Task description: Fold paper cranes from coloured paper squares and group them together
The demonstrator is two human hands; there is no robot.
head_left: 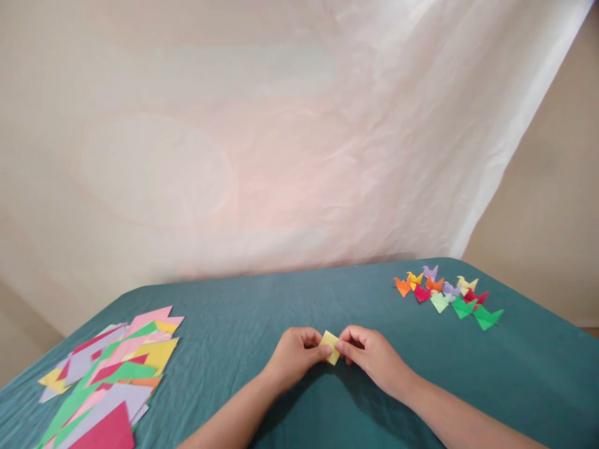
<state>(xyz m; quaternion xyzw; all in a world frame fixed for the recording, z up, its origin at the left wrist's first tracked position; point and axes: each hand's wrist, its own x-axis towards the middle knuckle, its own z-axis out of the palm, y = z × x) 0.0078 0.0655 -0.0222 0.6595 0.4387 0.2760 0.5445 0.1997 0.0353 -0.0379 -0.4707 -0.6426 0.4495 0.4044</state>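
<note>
A small folded piece of yellow paper is held just above the teal tablecloth, near the front middle. My left hand pinches its left side with curled fingers. My right hand pinches its right side the same way. Both hands meet at the paper, knuckles facing away from me.
A loose pile of coloured paper sheets lies at the front left: pink, green, yellow, lilac, red. A group of several small folded paper figures sits at the back right. A white cloth backdrop hangs behind the table.
</note>
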